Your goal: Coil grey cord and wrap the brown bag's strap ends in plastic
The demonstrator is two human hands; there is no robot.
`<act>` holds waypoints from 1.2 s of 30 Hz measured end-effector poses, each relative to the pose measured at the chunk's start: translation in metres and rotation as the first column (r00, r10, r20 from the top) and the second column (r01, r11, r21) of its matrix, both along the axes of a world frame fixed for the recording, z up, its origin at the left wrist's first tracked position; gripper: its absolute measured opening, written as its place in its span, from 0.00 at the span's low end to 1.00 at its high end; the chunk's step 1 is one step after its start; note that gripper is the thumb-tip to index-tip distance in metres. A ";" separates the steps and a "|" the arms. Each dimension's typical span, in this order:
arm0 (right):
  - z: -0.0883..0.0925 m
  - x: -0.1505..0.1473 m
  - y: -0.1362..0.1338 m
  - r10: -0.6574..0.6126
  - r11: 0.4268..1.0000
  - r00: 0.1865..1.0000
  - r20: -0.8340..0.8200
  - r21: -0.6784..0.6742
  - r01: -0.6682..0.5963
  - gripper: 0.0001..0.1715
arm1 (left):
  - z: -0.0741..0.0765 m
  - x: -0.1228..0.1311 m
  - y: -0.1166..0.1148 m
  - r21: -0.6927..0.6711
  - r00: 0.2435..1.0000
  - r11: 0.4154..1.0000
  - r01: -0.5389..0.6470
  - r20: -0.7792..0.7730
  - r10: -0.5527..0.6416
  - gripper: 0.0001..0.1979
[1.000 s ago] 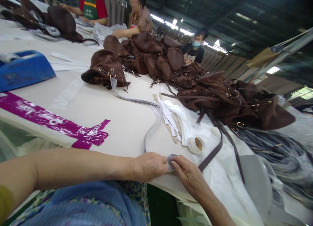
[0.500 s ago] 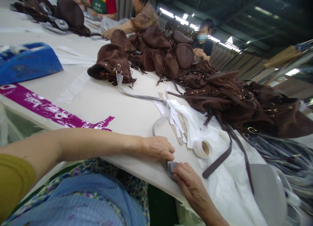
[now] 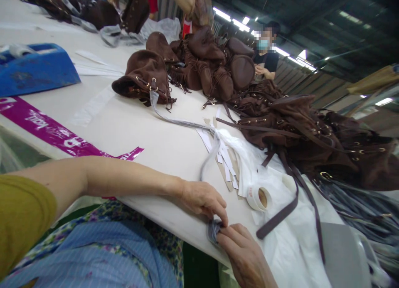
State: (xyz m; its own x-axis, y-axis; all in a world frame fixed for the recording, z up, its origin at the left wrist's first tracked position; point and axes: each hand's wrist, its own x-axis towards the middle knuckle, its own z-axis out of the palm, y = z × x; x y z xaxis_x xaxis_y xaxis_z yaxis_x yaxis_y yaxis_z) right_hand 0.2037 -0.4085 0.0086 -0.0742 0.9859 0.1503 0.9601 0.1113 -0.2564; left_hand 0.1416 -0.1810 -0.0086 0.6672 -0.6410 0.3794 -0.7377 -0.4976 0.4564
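A bag strap in clear plastic wrap (image 3: 183,124) runs from a brown drawstring bag (image 3: 145,74) across the table to my hands. At the front edge its end is bunched into a small grey coil (image 3: 213,230). My right hand (image 3: 241,250) pinches this coil from the right. My left hand (image 3: 204,200) is bent over the coil's top, thumb and fingers closed on the wrapped strap, the index finger reaching toward my right fingertips. Part of the coil is hidden behind my fingers.
Brown bags (image 3: 215,67) are heaped at the back and right. Near my right hand are a tape roll (image 3: 259,197), paper strips (image 3: 227,161) and white plastic sheeting (image 3: 289,230). A blue tape dispenser (image 3: 37,70) and purple tape (image 3: 52,128) lie left. A masked person (image 3: 266,57) stands beyond.
My left hand has shifted slightly right and down, its index finger now stretched over the coil. The coil looks more tightly bunched. Co-workers at the back left have moved, and a bag there is raised.
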 end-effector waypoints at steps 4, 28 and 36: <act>-0.002 0.001 -0.002 -0.073 0.996 0.997 0.031 0.062 0.071 0.16 | 0.001 0.002 -0.002 0.162 0.994 0.987 -0.001 0.109 -0.017 0.08; -0.015 0.003 0.000 -0.030 0.997 0.996 0.084 0.080 0.023 0.23 | 0.008 -0.011 -0.007 0.212 0.985 0.975 -0.065 0.169 0.029 0.08; -0.019 0.012 0.003 -0.246 0.962 0.957 0.156 0.162 0.220 0.20 | -0.005 -0.030 -0.058 0.256 0.808 0.772 -0.581 0.292 0.512 0.03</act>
